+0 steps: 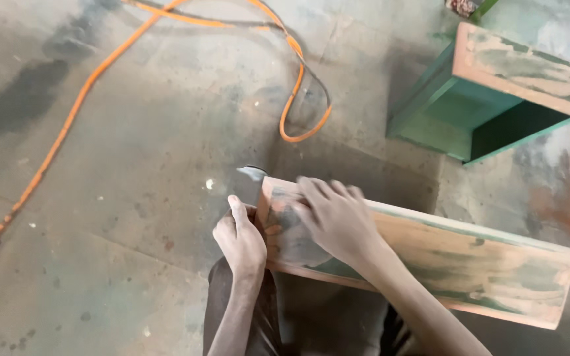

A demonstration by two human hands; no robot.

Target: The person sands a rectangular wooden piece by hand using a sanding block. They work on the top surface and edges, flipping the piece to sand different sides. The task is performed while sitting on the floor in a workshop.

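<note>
Floor (133, 132) of dusty grey concrete across the whole view, stained dark at 10 o'clock. Long wooden board (430, 264), lying from centre out towards 4 o'clock, worn orange-brown surface with patches of green paint left on it, pale edge along the top. Green box (470, 112) up at 2 o'clock, well apart from the board, open side facing down-view, its top face the same rubbed orange with green streaks. Orange cable (67, 118) snaking from 12 o'clock down to 8 o'clock, with a loop dropping near the centre, just above the board's end.

Right hand (334, 221) flat on the board's left end, fingers spread and pointing towards 10 o'clock, palm pressed down; whether anything sits beneath the palm, cannot tell. Left hand (239, 240) at 6 o'clock, curled round the board's near end, thumb up, fingers closed against the edge and gripping it. Forearms running down out of the view at 6 o'clock, over dark clothing (222, 310).

Small grey scrap (252, 173) on the floor just beyond the board's left corner, near the fingertips of the right hand; kind of thing unclear. White specks scattered on the floor at 9 o'clock.
</note>
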